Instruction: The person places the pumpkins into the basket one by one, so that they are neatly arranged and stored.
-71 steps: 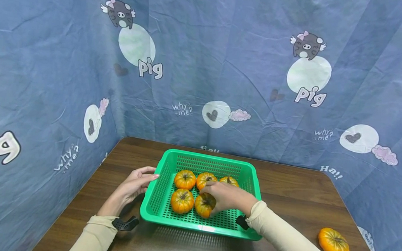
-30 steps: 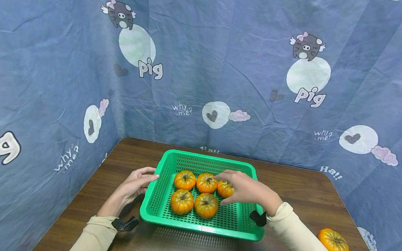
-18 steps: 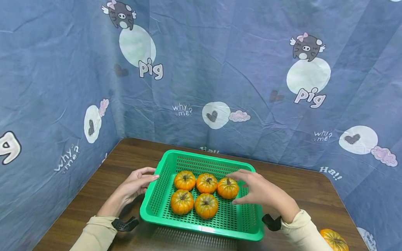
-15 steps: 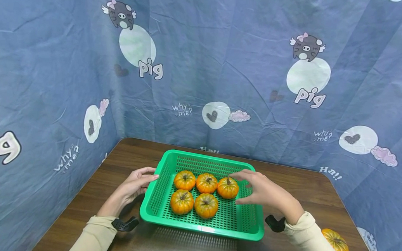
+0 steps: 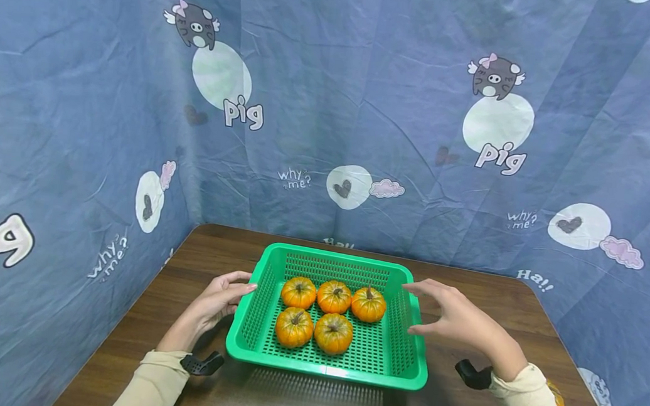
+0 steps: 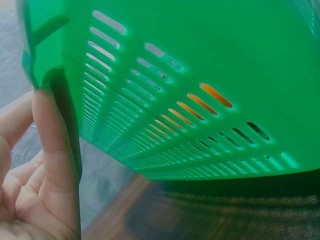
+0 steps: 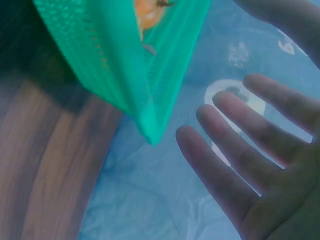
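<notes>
A green plastic basket (image 5: 327, 372) with slotted walls stands on the table. Inside are several small orange pumpkins: a back row of three, its right one (image 5: 368, 305) with an upright stem, and two in front, the right one (image 5: 333, 334) beside bare basket floor. My left hand (image 5: 218, 297) grips the basket's left rim, thumb on top and fingers outside. In the left wrist view a finger lies under that rim. Over the basket's right edge hovers my right hand (image 5: 458, 316), fingers spread and holding nothing; the right wrist view shows its separated fingers (image 7: 235, 155) apart from the basket.
Another pumpkin (image 5: 556, 396) sits on the brown wooden table (image 5: 482, 296) at the right, mostly hidden behind my right sleeve (image 5: 537, 403). A blue printed cloth (image 5: 309, 101) hangs behind and beside the table.
My right hand has let go of the front-row pumpkin, risen and moved right, out over the basket's right rim. Its sleeve now covers most of the outside pumpkin. The left hand stays put.
</notes>
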`<state>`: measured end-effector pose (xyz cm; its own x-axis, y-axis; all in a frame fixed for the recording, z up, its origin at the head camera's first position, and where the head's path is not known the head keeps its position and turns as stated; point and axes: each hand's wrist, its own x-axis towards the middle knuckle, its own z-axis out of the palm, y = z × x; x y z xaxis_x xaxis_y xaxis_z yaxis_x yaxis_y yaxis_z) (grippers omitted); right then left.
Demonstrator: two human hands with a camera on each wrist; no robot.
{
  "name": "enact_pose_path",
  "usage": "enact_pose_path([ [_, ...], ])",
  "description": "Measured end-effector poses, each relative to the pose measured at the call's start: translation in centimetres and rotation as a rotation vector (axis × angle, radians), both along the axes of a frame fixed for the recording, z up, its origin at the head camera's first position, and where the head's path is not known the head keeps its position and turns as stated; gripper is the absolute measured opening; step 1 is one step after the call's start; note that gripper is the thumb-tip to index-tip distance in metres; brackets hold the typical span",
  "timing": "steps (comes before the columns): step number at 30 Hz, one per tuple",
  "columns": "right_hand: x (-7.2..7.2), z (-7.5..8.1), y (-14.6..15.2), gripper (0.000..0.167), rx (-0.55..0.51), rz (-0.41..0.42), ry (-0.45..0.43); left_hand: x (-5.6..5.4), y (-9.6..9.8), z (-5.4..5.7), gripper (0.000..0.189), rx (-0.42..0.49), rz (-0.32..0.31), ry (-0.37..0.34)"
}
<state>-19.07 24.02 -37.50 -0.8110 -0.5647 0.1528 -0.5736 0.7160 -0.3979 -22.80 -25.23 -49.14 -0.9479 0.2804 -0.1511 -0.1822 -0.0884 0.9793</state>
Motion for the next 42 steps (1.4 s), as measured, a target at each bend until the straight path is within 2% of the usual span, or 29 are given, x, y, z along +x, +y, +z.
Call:
enact_pose_path([
  [7,1.1,-0.5,2.4,0.073,-0.028,-0.038,0.067,0.0,0.0,0.0,0.039,0.02,-0.003,-0.002],
  [23,3.0,-2.2,7.5,0.07,-0.069,-0.133,0.107,0.0,0.1,-0.1,0.035,0.028,0.006,-0.004],
  [30,3.8,-3.1,9.8,0.069,-0.073,-0.211,0.097,0.0,0.0,-0.1,0.04,0.021,0.003,-0.007],
  [37,5.0,-4.1,12.1,0.07,-0.059,-0.294,0.039,-0.1,0.0,-0.1,0.041,0.011,0.004,0.0],
  [42,5.7,-4.8,13.9,0.071,-0.039,-0.387,0.06,-0.1,0.0,-0.1,0.035,0.003,0.014,0.001],
])
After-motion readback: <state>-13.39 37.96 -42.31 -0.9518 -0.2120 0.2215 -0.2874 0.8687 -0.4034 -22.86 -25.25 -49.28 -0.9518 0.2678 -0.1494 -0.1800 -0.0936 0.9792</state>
